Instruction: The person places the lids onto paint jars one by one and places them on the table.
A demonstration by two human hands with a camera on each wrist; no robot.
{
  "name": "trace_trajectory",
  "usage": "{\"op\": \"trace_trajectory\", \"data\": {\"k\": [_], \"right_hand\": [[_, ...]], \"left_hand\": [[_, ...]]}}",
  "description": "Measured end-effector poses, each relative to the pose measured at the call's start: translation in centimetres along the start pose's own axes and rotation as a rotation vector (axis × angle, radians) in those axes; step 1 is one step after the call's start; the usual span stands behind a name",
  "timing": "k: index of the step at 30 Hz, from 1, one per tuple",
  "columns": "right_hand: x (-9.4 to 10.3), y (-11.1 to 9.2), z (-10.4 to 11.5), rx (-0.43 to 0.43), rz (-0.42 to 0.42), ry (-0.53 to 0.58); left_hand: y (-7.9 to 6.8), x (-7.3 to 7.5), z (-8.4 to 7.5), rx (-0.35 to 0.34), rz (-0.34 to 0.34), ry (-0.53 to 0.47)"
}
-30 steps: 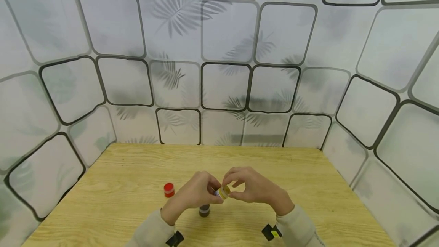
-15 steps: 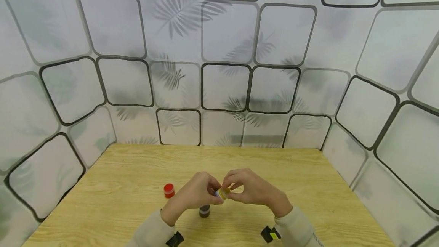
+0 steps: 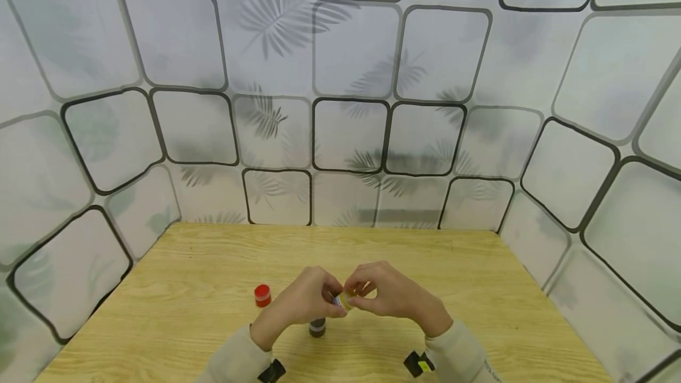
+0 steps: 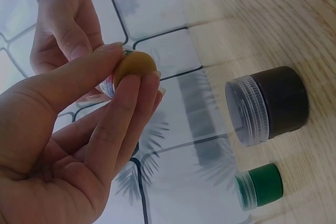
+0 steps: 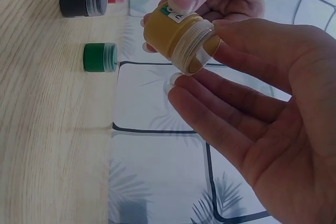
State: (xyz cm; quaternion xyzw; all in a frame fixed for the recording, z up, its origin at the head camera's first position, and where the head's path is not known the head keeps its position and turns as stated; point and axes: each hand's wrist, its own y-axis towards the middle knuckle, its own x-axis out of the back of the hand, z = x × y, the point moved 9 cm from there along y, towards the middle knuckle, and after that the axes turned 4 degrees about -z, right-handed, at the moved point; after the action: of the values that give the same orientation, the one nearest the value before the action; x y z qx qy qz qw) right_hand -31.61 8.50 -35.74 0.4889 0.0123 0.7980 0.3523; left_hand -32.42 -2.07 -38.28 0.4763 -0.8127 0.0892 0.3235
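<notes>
My left hand (image 3: 305,297) grips a small paint jar (image 5: 160,30) of ochre-yellow paint by its body, the thumb lying over its label. The jar is tilted above the table, its clear ribbed lid (image 5: 188,48) facing my right hand (image 3: 393,294). In the right wrist view, that hand's thumb is at the lid's upper edge and its fingertips are at the lower edge, pinching it. From the left wrist, the jar's ochre base (image 4: 137,64) shows between thumb and fingers; the lid is hidden there.
On the wooden table (image 3: 213,265) a jar of dark paint (image 3: 317,328) stands below my left hand, and a red paint jar (image 3: 262,295) farther left. A green paint jar (image 4: 268,183) appears in the wrist views. Patterned curtain (image 3: 351,135) surrounds the table's back and sides.
My right thumb and fingers have shifted slightly round the lid, covering more of it, and the right wrist has moved a little left. The left hand keeps its hold on the jar.
</notes>
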Motion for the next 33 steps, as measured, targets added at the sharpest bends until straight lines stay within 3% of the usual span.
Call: {"op": "trace_trajectory", "data": {"k": [6,17,33], "right_hand": [[0.14,-0.08,0.02,-0.002,-0.005,-0.01],[0.25,0.0,0.86,0.115,-0.022,0.005],[-0.2,0.0,0.06,0.02,-0.005,0.055]], "left_hand": [[0.02,0.15,0.1,0.003,-0.005,0.02],[0.13,0.34,-0.32,-0.026,-0.002,0.028],[-0.13,0.25,-0.3,0.001,-0.003,0.007]]}}
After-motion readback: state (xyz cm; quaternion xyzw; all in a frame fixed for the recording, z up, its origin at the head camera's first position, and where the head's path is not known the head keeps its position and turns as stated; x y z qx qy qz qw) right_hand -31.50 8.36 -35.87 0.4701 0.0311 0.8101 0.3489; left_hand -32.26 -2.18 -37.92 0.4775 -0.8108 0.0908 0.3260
